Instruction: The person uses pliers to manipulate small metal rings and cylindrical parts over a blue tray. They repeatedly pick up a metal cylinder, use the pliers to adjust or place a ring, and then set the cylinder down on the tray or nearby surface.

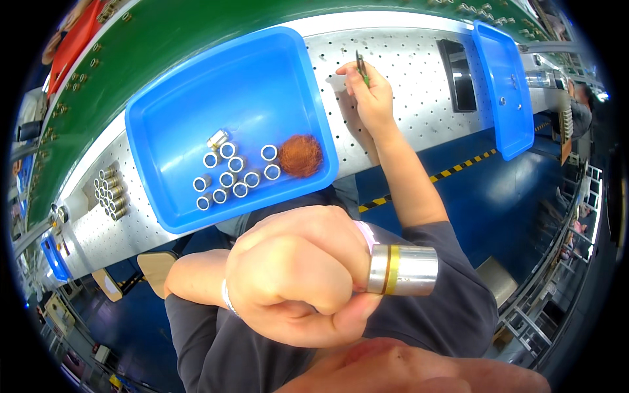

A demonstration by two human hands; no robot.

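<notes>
Close to the camera, my left hand (295, 275) is closed, thumb and fingers gripping one end of a shiny metal sleeve (414, 270) with a gold-coloured band. My right hand (375, 98) is over the perforated metal bench, its fingers closed round a slim dark tool with a green part (362, 69); its exact kind is not clear. A large blue tray (216, 72) lies between the hands and the far side of the bench. Inside it, several metal sleeves (228, 179) stand on end, one (217, 139) lies tilted, and a copper-coloured wire scouring ball (300, 156) rests at the right.
More sleeves (110, 194) are stacked on the bench (406, 65) at the left. A dark flat device (457, 75) and a second blue tray (501, 98) with a few small parts are to the right. Beyond runs a green surface (196, 29) with small parts. Other people are at the sides.
</notes>
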